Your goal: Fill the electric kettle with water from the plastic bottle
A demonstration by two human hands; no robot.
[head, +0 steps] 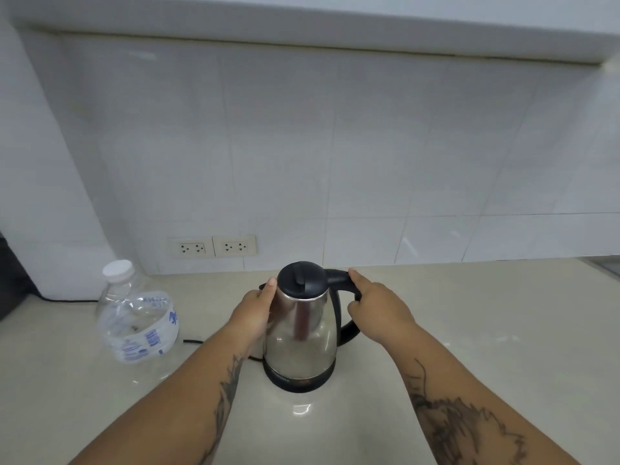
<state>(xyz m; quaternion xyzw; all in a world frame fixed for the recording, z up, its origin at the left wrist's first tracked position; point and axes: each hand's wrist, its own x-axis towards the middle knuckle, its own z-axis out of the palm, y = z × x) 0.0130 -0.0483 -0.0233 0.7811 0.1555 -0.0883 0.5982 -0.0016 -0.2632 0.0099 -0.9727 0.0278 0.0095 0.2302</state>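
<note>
A steel electric kettle [302,333] with a black lid, black handle and black base stands upright in the middle of the counter. Its lid is down. My left hand [255,313] lies flat against the kettle's left side, fingers reaching up near the spout. My right hand [375,303] is wrapped around the black handle on the kettle's right. A clear plastic bottle [134,313] with a white cap on stands to the left of the kettle, apart from both hands.
A pale counter [469,330] runs to a white tiled wall with two double sockets [213,246] behind the kettle. A black cord [193,341] trails between bottle and kettle. A dark object [10,280] sits at the far left edge.
</note>
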